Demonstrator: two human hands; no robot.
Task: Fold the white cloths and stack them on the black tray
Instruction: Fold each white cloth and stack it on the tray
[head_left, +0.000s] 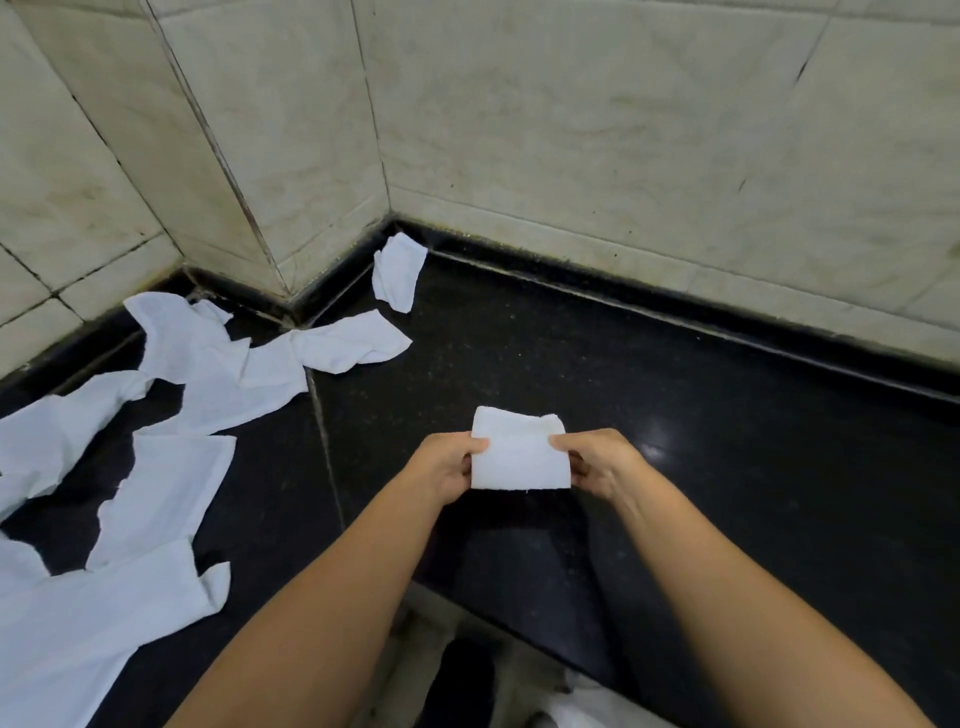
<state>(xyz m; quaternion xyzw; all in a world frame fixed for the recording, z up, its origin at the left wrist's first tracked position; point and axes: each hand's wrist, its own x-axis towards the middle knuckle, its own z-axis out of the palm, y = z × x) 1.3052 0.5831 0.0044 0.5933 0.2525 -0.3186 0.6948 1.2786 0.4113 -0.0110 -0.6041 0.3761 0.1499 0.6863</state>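
A small folded white cloth (517, 452) is held just above the black counter (701, 415), near its front edge. My left hand (449, 465) pinches its left side and my right hand (597, 462) pinches its right side. Several unfolded white cloths lie spread over the left part of the counter (208, 358), one large one at the lower left (78, 613). Another crumpled white cloth (397, 270) lies in the back corner against the wall. No black tray is in view.
Pale tiled walls (623, 130) rise behind the counter and form a jutting corner at the back left. The counter's front edge (493, 608) runs below my forearms, with the floor beneath it.
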